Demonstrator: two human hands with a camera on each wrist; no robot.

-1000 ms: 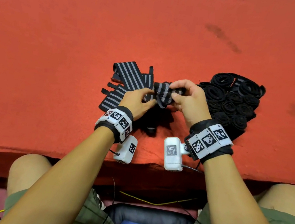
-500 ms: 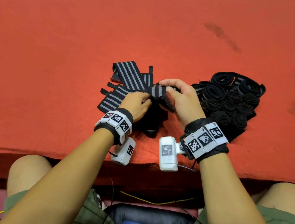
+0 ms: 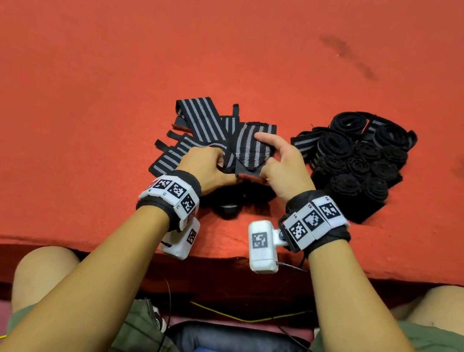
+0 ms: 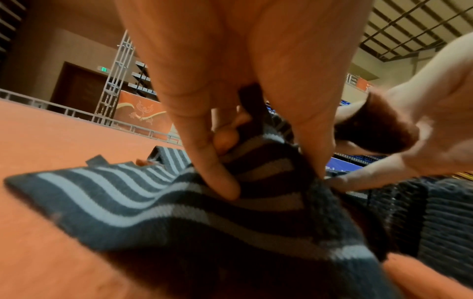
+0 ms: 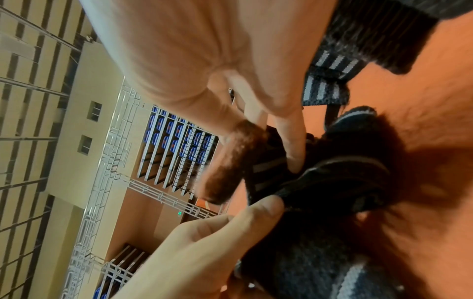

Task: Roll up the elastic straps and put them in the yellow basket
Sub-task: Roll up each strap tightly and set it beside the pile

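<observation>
- The striped strap is now spread flat between both hands near the bench's front edge; half a second ago it was bunched.
- Left hand: grip pinched on the strap's near end.
- Right hand: grip holding its right side, forefinger on top.
- Rolled straps are heaped just right.
- Rolling looks about to begin; the yellow basket is not plainly seen.

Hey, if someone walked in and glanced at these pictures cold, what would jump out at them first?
Probably the two hands at the near edge of the red felt table: the left hand and right hand both grip a black-and-grey striped elastic strap. Just right of them sits a tight cluster of rolled-up black straps, and to the left lie flat striped straps not yet rolled.
</observation>
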